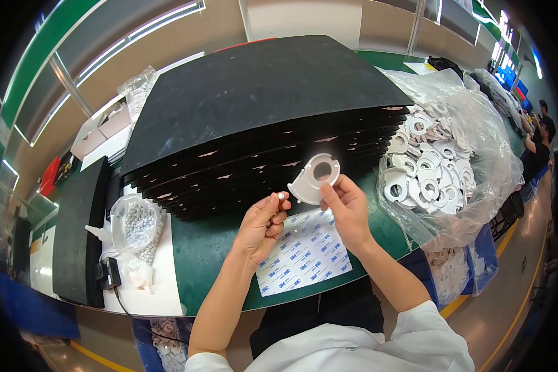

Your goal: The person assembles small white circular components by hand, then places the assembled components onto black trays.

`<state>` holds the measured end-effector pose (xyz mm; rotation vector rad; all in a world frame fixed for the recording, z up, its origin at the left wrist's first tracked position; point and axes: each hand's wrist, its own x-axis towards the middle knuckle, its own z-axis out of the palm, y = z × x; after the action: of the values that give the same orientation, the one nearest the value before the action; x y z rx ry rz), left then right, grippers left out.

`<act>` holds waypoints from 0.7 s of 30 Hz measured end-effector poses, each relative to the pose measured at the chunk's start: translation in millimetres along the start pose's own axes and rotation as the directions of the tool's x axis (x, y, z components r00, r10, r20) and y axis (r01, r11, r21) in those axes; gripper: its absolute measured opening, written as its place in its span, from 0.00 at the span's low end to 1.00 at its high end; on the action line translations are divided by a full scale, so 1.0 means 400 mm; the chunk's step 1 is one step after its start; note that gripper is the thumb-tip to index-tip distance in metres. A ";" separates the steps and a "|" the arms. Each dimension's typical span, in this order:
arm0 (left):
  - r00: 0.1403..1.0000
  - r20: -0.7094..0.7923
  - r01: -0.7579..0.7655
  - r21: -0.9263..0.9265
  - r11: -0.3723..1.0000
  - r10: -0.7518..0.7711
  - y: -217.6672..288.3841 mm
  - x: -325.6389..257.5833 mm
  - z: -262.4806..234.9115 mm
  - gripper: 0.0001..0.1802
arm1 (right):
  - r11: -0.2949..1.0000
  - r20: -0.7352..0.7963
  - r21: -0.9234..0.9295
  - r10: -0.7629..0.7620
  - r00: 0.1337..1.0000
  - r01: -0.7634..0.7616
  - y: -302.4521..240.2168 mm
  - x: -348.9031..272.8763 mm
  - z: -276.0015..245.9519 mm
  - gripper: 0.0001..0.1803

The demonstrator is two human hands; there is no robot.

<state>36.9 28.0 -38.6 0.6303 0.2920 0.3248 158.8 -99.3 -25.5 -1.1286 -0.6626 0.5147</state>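
Observation:
Between the thumb and fingers of my right hand (348, 211) is a flat white plastic part (305, 183) with a round hole. It is held up in front of the stack of black boards. Close to the part's left edge, my left hand (261, 224) pinches a small white bead-like piece (281, 196). The piece and the part look apart, with a narrow gap. Below both hands, a white sheet with blue print (307, 260) lies on the green table (211, 273). What the curled lower fingers of my left hand hold, if anything, is hidden.
The tall stack of black boards (266, 93) fills the table's middle. To the right, a clear plastic bag (502, 155) holds many white parts (431, 173). At left are a bag of small white beads (139, 223), a black adapter (108, 273) and a black panel (79, 242).

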 end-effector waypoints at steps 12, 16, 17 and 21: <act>0.999 -0.039 0.012 0.151 0.989 -0.006 -0.003 -0.007 0.009 0.11 | 0.997 0.055 -0.049 -0.058 0.997 0.060 0.014 0.023 0.016 0.08; 0.999 -0.036 0.010 0.155 0.988 -0.005 -0.011 -0.003 0.009 0.11 | 0.997 0.059 -0.032 -0.063 0.996 0.065 0.008 0.020 0.019 0.07; 0.999 -0.051 0.007 0.162 0.987 0.001 -0.013 -0.003 0.009 0.12 | 0.997 0.059 -0.032 -0.064 0.996 0.066 0.008 0.020 0.018 0.07; 0.998 -0.063 0.029 0.150 0.988 -0.019 -0.027 0.003 -0.004 0.16 | 1.000 0.063 -0.030 0.004 0.998 -0.002 0.015 0.017 0.021 0.08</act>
<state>39.6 21.0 -46.8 0.7658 0.3853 0.3011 157.4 -87.4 -27.3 -1.1455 -0.7254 0.5457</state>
